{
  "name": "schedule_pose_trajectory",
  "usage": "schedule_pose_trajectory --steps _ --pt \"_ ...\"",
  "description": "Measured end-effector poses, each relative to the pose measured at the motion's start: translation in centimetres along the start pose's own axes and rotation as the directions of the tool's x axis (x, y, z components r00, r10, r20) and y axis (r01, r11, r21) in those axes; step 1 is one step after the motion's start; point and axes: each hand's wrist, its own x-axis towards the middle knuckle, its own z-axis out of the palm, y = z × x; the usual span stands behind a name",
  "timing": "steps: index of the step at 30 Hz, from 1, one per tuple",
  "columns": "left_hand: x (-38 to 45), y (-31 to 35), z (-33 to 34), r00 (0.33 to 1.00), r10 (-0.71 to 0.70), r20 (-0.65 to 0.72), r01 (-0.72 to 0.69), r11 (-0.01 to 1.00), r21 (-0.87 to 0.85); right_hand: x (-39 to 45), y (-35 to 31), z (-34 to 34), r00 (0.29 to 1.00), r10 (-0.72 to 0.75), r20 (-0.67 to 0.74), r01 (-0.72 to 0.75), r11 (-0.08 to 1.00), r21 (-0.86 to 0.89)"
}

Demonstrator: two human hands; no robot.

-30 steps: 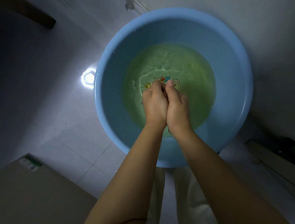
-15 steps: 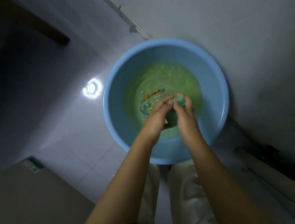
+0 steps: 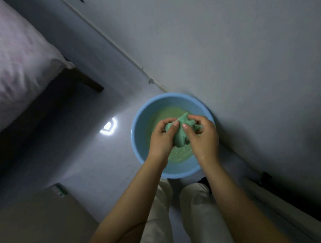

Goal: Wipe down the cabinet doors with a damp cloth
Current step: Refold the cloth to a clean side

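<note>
My legs in pale trousers (image 3: 194, 211) fill the near bottom of the view, and my two bare forearms reach forward above them. At lower left a tan box (image 3: 23, 218) with a small green label sits on the tiled floor (image 3: 92, 155). Just past my knees the blue basin (image 3: 137, 138) stands on the floor, close against the pale wall (image 3: 232, 51), with greenish water in it. Above the basin I hold the green cloth (image 3: 180, 138) bunched into a wad: my left hand (image 3: 161, 138) curls round its left side with the thumb pressed on top, and my right hand (image 3: 203, 138) grips its right side, fingers wrapped over the upper folds. The cloth hangs between my palms, clear of the water. A bright reflection of a lamp (image 3: 109, 127) shines on the tiles left of the basin. Farther left is a bed with pale bedding (image 3: 17, 63).
</note>
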Motion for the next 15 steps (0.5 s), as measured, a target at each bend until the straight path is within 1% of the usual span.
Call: schedule_pose_trajectory --steps 2,4,6,8,11,12,14,15 --pt "-2.5 2.3 0.2 0.995 0.098 0.010 -0.098 0.990 0.102 -1.0 -3.0 -2.6 0.998 -0.044 -0.042 0.044 0.999 0.001" --pt "-5.2 4.9 0.4 0.977 0.212 0.006 -0.207 0.944 0.257 -1.8 -6.0 -5.6 0.993 -0.094 -0.065 0.093 0.995 -0.022" --pt "-7.6 7.5 0.9 0.951 0.308 0.021 -0.296 0.892 0.343 -2.2 -8.8 -8.6 0.987 -0.152 -0.052 0.148 0.987 -0.064" --pt "-10.7 10.4 1.6 0.922 0.384 0.052 -0.375 0.851 0.367 -3.1 -11.8 -12.0 0.976 -0.217 -0.030 0.214 0.974 -0.081" --pt "-13.6 13.4 2.5 0.873 0.467 0.143 -0.484 0.791 0.374 -4.2 -15.4 -15.8 0.951 -0.309 -0.001 0.309 0.950 -0.056" --pt "-15.0 14.7 3.0 0.849 0.495 0.188 -0.529 0.778 0.339 -5.0 -16.8 -17.6 0.940 -0.342 -0.008 0.341 0.939 -0.040" --pt "-16.9 16.5 3.6 0.828 0.491 0.269 -0.554 0.790 0.264 -6.3 -18.9 -20.0 0.922 -0.386 0.005 0.386 0.922 -0.012" --pt "-18.1 17.9 4.2 0.800 0.496 0.336 -0.580 0.783 0.225 -7.0 -20.3 -21.8 0.908 -0.419 -0.005 0.419 0.908 -0.006"
